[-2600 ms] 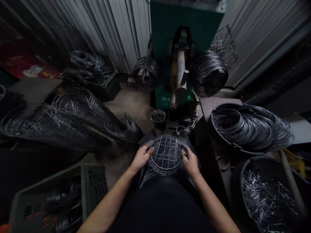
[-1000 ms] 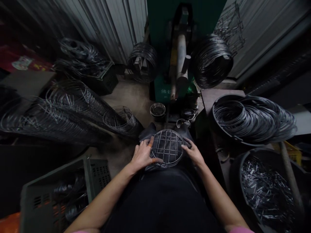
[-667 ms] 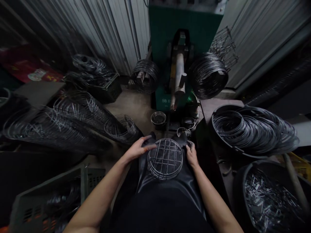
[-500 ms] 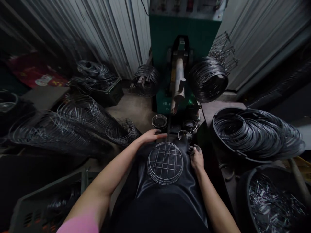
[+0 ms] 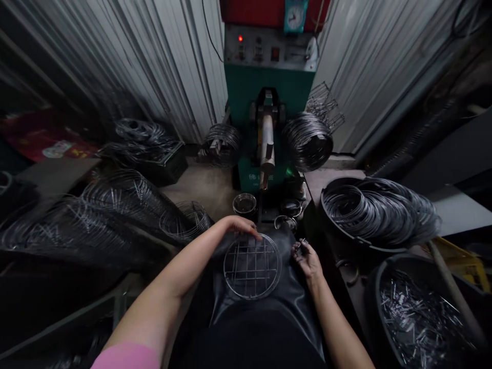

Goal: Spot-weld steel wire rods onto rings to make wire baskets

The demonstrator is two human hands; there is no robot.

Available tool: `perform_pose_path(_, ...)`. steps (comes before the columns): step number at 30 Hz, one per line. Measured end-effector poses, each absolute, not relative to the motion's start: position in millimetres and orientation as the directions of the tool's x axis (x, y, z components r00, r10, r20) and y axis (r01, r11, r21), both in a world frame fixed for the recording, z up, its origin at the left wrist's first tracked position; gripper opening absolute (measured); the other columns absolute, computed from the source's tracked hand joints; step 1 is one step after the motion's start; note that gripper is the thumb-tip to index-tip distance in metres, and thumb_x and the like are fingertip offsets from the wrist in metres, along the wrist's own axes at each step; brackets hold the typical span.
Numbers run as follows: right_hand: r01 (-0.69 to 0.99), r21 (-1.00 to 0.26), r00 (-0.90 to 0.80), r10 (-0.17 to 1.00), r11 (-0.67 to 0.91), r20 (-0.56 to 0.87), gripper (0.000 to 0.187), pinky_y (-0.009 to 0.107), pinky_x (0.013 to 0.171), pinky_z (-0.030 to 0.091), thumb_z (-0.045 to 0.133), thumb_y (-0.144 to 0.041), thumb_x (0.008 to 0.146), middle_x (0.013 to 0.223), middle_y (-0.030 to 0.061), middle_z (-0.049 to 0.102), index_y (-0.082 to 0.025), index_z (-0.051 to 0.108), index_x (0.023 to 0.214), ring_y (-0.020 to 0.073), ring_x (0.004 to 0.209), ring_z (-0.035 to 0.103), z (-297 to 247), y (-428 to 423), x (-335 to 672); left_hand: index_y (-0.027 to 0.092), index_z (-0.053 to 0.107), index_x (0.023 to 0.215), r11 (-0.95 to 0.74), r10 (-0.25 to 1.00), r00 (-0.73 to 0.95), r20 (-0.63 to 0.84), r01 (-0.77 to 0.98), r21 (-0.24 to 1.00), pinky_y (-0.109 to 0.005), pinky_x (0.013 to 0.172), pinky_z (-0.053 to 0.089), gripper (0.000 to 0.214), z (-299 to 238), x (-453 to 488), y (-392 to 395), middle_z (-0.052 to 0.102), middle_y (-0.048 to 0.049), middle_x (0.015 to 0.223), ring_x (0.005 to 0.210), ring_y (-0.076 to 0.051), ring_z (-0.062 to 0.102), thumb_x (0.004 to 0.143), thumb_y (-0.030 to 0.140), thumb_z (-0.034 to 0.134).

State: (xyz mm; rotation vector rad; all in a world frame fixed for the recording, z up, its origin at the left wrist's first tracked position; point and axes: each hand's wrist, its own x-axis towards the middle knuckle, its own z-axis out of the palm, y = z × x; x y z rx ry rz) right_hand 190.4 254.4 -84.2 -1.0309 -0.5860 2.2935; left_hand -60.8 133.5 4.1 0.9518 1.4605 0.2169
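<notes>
A stack of round wire grill racks (image 5: 252,277) with crossed bars lies on the dark apron (image 5: 269,323) over my lap. My left hand (image 5: 243,226) bends down over the far rim of the top rack, fingers closed on the rim; part of the fingertips is hidden. To the right of the racks, my right hand (image 5: 308,260) is raised with curled fingers around a few short metal wire pieces (image 5: 302,247). Straight ahead is a green spot-welding machine (image 5: 246,82), its electrode arm (image 5: 267,138) reaching toward me above the racks.
Wire ring coils hang on both sides of the machine, the right coil (image 5: 308,141) larger. A black tub of wire rings (image 5: 346,205) and a tub of short wire pieces (image 5: 413,318) stand right. Tall wire cylinders (image 5: 134,200) lean left. Small round cups (image 5: 245,204) sit below the electrode.
My left hand has come down from outstretched fingers beyond the racks onto the far rim. My right hand has turned, showing the wire pieces. The view has tilted up, revealing the control panel.
</notes>
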Motion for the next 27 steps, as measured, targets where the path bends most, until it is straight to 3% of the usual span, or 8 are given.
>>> perform_pose_path(4, -0.292, -0.591, -0.569, 0.634, -0.751, -0.524, 0.014, 0.021, 0.044, 0.047, 0.068, -0.018, 0.066, 0.06, -0.003, 0.06, -0.019, 0.056, 0.071, 0.0098, 0.05, 0.056, -68.1, 250.0, 189.6, 0.017, 0.063, 0.086, 0.547, 0.735, 0.12, -0.667, 0.476, 0.689, -0.025, 0.061, 0.045, 0.05, 30.9, -57.0, 109.1, 0.066, -0.0011, 0.081, 0.075, -0.019, 0.06, 0.05, 0.05, 0.074)
perform_pose_path(9, -0.278, -0.711, -0.526, 0.722, -0.646, -0.45, 0.017, 0.015, 0.03, 0.024, 0.069, -0.023, 0.061, 0.054, -0.0072, 0.055, -0.019, 0.057, 0.073, 0.0013, 0.031, 0.029, -57.9, 230.6, 196.1, 0.02, 0.057, 0.101, 0.482, 0.841, -0.08, -0.535, 0.561, 0.674, -0.024, 0.071, 0.043, 0.064, 42.9, -49.2, 72.7, 0.062, 0.0005, 0.094, 0.089, -0.02, 0.056, 0.047, 0.048, 0.076)
perform_pose_path(11, -0.222, -0.779, -0.473, 0.764, -0.586, -0.44, 0.02, 0.015, 0.03, 0.02, 0.07, -0.028, 0.059, 0.046, -0.0098, 0.047, -0.019, 0.057, 0.071, 0.0018, 0.03, 0.025, -63.1, 212.1, 202.0, 0.02, 0.057, 0.099, 0.478, 0.856, -0.11, -0.504, 0.537, 0.695, -0.025, 0.071, 0.043, 0.062, 43.2, -48.3, 59.1, 0.06, 0.0009, 0.092, 0.089, -0.02, 0.055, 0.047, 0.048, 0.075)
perform_pose_path(14, -0.073, -0.871, -0.438, 0.8, -0.487, -0.41, 0.026, 0.018, 0.032, 0.024, 0.071, -0.035, 0.057, 0.042, -0.0095, 0.043, -0.019, 0.06, 0.075, 0.006, 0.032, 0.033, -77.3, 177.5, 213.4, 0.02, 0.056, 0.098, 0.473, 0.869, -0.137, -0.476, 0.519, 0.712, -0.025, 0.073, 0.041, 0.062, 43.7, -47.5, 42.5, 0.059, 0.0017, 0.089, 0.089, -0.02, 0.054, 0.047, 0.049, 0.075)
perform_pose_path(19, 0.092, -0.974, -0.514, 0.828, -0.209, -0.226, 0.028, 0.024, 0.048, 0.043, 0.068, -0.043, 0.06, 0.065, 0.0017, 0.064, -0.018, 0.065, 0.074, 0.0162, 0.058, 0.057, -92.5, 137.5, 225.4, 0.021, 0.053, 0.097, 0.481, 0.87, -0.156, -0.468, 0.483, 0.732, -0.024, 0.073, 0.04, 0.059, 45.7, -43.9, 24.6, 0.056, 0.0026, 0.087, 0.088, -0.019, 0.052, 0.048, 0.046, 0.074)
perform_pose_path(23, 0.152, -0.988, -0.515, 0.852, -0.021, -0.097, 0.025, 0.03, 0.068, 0.048, 0.066, -0.041, 0.064, 0.073, 0.0047, 0.067, -0.017, 0.066, 0.071, 0.0197, 0.073, 0.06, -84.0, 139.0, 223.3, 0.02, 0.052, 0.099, 0.474, 0.877, -0.183, -0.444, 0.472, 0.743, -0.024, 0.072, 0.041, 0.061, 47.1, -40.1, 14.5, 0.055, 0.0025, 0.086, 0.087, -0.018, 0.052, 0.048, 0.044, 0.074)
perform_pose_path(27, 0.199, -0.948, -0.5, 0.858, 0.247, 0.119, 0.022, 0.031, 0.073, 0.047, 0.061, -0.038, 0.069, 0.08, 0.0051, 0.067, -0.02, 0.066, 0.08, 0.0198, 0.077, 0.061, -68.7, 167.0, 225.6, 0.019, 0.051, 0.099, 0.473, 0.881, -0.233, -0.412, 0.445, 0.76, -0.025, 0.073, 0.042, 0.06, 47.6, -33.4, 6.6, 0.055, 0.0019, 0.086, 0.088, -0.019, 0.053, 0.049, 0.042, 0.074)
